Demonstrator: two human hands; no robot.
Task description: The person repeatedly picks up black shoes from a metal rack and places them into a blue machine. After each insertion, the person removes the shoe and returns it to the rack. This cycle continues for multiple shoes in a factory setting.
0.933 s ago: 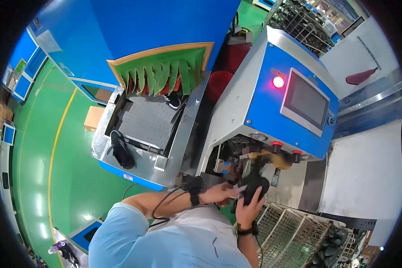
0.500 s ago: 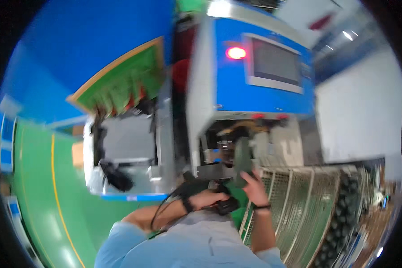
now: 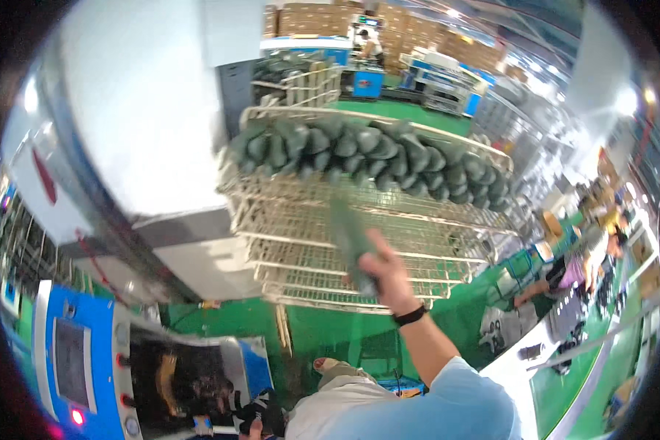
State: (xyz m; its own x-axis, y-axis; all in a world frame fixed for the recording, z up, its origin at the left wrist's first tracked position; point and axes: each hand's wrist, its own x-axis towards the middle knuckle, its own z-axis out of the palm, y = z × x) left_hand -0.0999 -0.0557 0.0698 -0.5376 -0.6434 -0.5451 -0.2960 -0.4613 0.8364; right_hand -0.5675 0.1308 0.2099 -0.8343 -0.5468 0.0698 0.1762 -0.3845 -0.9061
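Note:
In my right hand (image 3: 389,275), held out in front of the wire rack, is a dark green shoe last (image 3: 350,233), blurred by motion. The fingers wrap around its near end, and its far end points up toward the rack. Many similar dark grey-green shoe lasts (image 3: 389,158) stand packed in a row along the rack's top shelf. At the lower edge, my left hand (image 3: 255,430) shows only in part. It grips a black item that looks like a shoe upper (image 3: 265,412), beside the machine opening.
The cream wire rack (image 3: 359,290) has several tiers. A blue machine (image 3: 66,345) with a screen and a lit red lamp stands at lower left. A white table (image 3: 524,381) lies at right, with another person (image 3: 587,260) behind it. Stacked cartons (image 3: 312,20) fill the back.
My view has swung right, from the blue machine to the rack. My right hand has carried the shoe last from the machine's front to the rack; my left stays low with the black item.

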